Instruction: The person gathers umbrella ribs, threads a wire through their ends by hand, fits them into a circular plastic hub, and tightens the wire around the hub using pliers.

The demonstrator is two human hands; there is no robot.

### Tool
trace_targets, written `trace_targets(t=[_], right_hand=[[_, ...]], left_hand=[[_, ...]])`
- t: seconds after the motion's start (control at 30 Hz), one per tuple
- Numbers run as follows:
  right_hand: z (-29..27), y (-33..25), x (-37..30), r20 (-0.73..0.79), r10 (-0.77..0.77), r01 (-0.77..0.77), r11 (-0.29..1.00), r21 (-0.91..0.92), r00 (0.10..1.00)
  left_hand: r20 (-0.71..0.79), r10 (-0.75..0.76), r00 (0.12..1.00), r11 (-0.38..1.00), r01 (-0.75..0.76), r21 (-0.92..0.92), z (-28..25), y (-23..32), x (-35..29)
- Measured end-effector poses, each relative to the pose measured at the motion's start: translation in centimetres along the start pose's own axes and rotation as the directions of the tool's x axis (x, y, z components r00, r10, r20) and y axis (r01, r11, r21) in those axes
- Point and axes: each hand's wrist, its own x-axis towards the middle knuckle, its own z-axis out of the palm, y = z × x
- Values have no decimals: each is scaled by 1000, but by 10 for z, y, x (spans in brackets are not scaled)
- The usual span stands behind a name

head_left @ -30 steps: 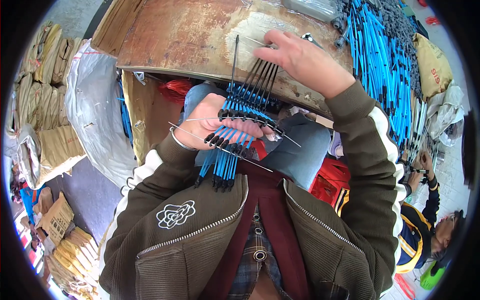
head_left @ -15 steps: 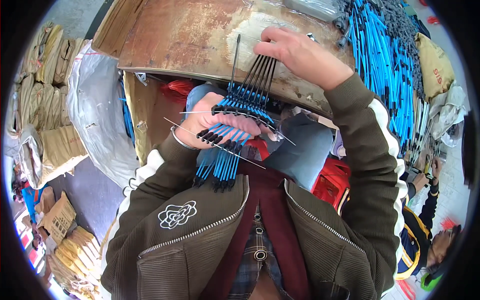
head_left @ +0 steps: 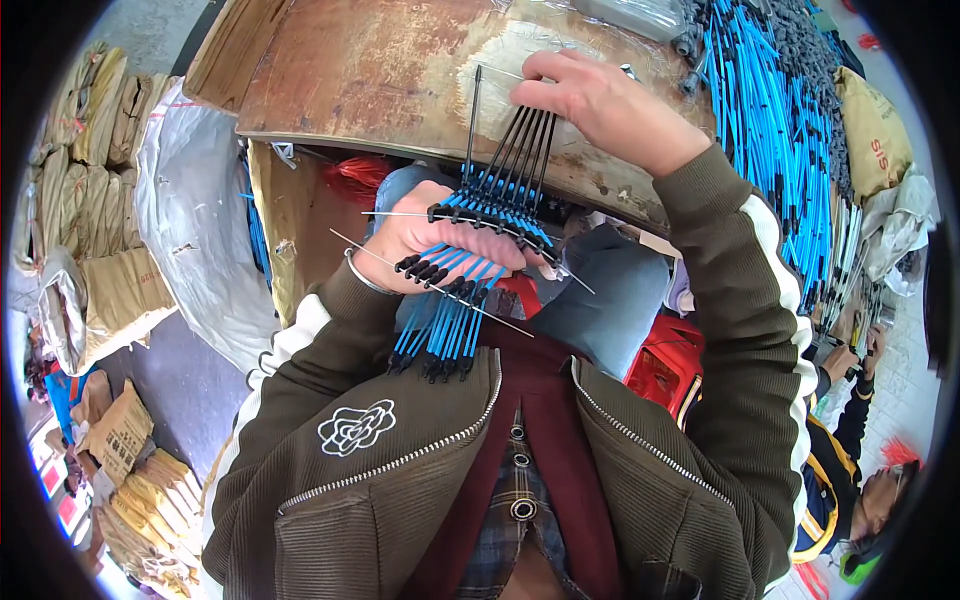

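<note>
My left hand [head_left: 425, 235] is closed around a bundle of thin blue rods [head_left: 440, 325] with black joints, held above my lap at the table's front edge. Thin metal wires [head_left: 350, 243] run crosswise through two rows of the black joints. From the far side of the bundle, several black rods [head_left: 518, 150] fan up toward my right hand; one stands apart on the left. My right hand [head_left: 590, 95] is closed over the table at the tips of these rods. Its fingertips pinch a thin wire that reaches left to the lone rod's tip.
A worn wooden table [head_left: 370, 75] lies ahead. A large pile of blue rods [head_left: 765, 120] with dark fittings is at its right. Brown paper sacks [head_left: 95, 215] and a white plastic sack [head_left: 200, 220] stand left. At the far right, a co-worker's hands [head_left: 850, 360] handle something small.
Both my hands keep their grip and the bundle barely shifts. The co-worker on the right has moved slightly.
</note>
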Motion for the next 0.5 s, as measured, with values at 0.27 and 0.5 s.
trace_targets(t=[0.27,0.5], right_hand=[[1,1,1,-5,-9,9,1000,9,1000],[0,-1,1,9,17,-17,999,35,1000]], left_hand=[[-9,28,1000,998,-27,58,-10,-13,-2],[-26,-60,998,991,56,-125,-10,-15,0]])
